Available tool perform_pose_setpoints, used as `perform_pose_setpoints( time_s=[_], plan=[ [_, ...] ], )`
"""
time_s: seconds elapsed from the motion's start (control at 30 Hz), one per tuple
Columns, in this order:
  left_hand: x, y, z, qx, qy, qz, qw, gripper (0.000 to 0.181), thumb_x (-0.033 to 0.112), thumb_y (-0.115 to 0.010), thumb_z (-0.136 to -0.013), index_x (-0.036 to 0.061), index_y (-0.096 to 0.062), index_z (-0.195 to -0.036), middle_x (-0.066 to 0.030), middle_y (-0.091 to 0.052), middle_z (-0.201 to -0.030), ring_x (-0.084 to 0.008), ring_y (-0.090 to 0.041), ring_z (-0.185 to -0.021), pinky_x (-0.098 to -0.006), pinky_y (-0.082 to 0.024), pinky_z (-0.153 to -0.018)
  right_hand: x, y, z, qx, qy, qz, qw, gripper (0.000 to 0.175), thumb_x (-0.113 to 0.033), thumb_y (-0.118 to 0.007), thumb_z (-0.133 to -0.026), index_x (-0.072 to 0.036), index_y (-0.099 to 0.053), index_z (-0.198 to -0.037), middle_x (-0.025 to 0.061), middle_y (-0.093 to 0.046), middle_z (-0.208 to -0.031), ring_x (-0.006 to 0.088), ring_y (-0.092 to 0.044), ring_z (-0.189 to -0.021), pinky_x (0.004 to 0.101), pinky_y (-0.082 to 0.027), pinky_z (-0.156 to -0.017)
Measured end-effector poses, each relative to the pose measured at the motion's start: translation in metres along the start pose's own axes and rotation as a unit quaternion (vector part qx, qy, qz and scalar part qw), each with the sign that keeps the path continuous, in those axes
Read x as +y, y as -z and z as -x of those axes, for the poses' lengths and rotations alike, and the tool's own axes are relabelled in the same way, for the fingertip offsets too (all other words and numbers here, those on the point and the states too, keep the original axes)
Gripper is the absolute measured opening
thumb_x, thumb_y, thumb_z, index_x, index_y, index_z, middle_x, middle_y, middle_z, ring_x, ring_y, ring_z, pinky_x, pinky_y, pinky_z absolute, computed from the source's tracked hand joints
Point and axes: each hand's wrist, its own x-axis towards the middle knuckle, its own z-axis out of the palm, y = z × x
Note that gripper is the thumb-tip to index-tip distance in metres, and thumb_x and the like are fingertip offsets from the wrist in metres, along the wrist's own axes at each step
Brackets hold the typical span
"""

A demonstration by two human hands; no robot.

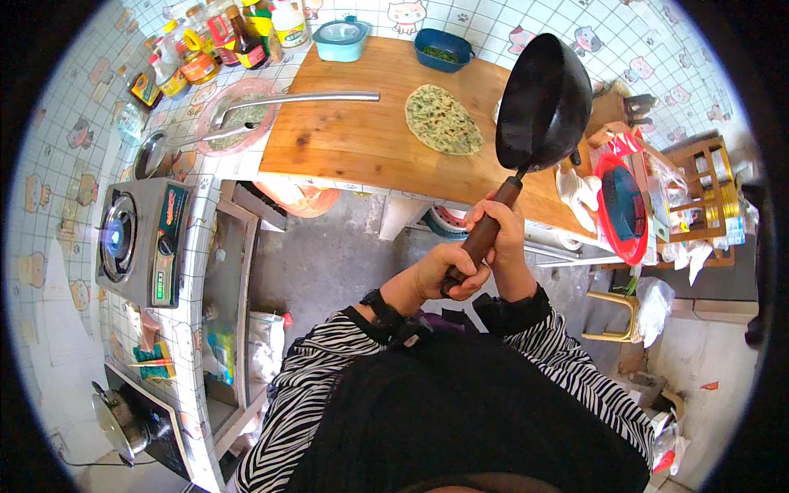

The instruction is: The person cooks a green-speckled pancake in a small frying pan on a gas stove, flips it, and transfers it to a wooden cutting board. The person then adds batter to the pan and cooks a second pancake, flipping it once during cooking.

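Observation:
My left hand (453, 271) and my right hand (500, 225) are both closed around the brown wooden handle of a black wok (545, 101). My left hand grips the handle's end, my right hand sits higher, closer to the pan. The wok is raised and tilted over the right part of a wooden board (345, 148). To its left a flatbread with green flecks (442, 120) lies flat on the board. A metal utensil (320, 97) reaches from a pink bowl (228, 145) onto the board. On the left counter a gas stove (142, 240) shows a blue flame.
Sauce and oil bottles (200, 61) crowd the back left corner. A light blue lidded box (341, 43) and a dark blue dish of chopped greens (442, 52) stand at the back. White gloves (576, 191) and a red basin (641, 240) are at right, a pot (117, 425) at lower left.

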Motion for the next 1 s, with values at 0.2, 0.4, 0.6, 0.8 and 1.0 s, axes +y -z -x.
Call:
perform_pose_setpoints(
  time_s=[0.2,0.4,0.6,0.8,1.0],
  plan=[
    [0.000,-0.010,0.002,0.089,0.046,-0.094,0.991,0.035,0.015,-0.055,-0.066,0.0038,-0.044,-0.098,-0.0102,-0.048,-0.056,-0.0136,-0.037,-0.032,-0.0239,-0.030,-0.030,0.010,0.021,0.006,0.008,-0.051,-0.069,0.996,0.021,-0.010,-0.052,-0.077,-0.003,-0.041,-0.093,0.0107,-0.053,-0.068,0.0235,-0.056,-0.062,0.0335,-0.047,-0.059],
    [0.018,-0.044,0.030,0.245,-0.005,-0.235,0.941,0.025,0.009,-0.059,-0.058,-0.0005,-0.047,-0.078,-0.0068,-0.046,-0.051,-0.0130,-0.041,-0.033,-0.0244,-0.032,-0.029,0.020,-0.007,-0.004,-0.163,-0.127,-0.194,0.959,0.022,-0.010,-0.052,-0.076,-0.007,-0.048,-0.098,0.0092,-0.053,-0.074,0.0246,-0.053,-0.068,0.0376,-0.046,-0.065],
    [0.028,-0.093,0.085,0.430,-0.121,-0.383,0.808,0.016,0.011,-0.060,-0.061,0.0014,-0.048,-0.060,-0.0046,-0.047,-0.048,-0.0124,-0.045,-0.036,-0.0251,-0.034,-0.033,0.033,-0.087,-0.026,-0.396,-0.247,-0.218,0.857,0.027,-0.013,-0.051,-0.072,-0.008,-0.047,-0.098,0.0052,-0.051,-0.076,0.0203,-0.050,-0.069,0.0367,-0.041,-0.075],
    [0.017,-0.139,0.175,0.603,-0.237,-0.306,0.697,0.019,0.014,-0.061,-0.063,0.0004,-0.048,-0.065,-0.0049,-0.049,-0.051,-0.0119,-0.045,-0.036,-0.0242,-0.033,-0.034,0.096,-0.215,0.003,-0.509,-0.400,-0.250,0.720,0.019,-0.009,-0.049,-0.070,-0.008,-0.047,-0.089,0.0080,-0.051,-0.073,0.0253,-0.051,-0.070,0.0416,-0.041,-0.077],
    [0.014,-0.167,0.286,0.639,-0.357,-0.245,0.635,0.022,0.013,-0.057,-0.065,-0.0025,-0.048,-0.079,-0.0065,-0.049,-0.053,-0.0118,-0.043,-0.035,-0.0230,-0.030,-0.032,0.172,-0.340,0.059,-0.582,-0.486,-0.236,0.608,0.013,-0.011,-0.050,-0.071,-0.009,-0.047,-0.083,0.0069,-0.052,-0.072,0.0235,-0.055,-0.071,0.0441,-0.041,-0.088]
  ],
)
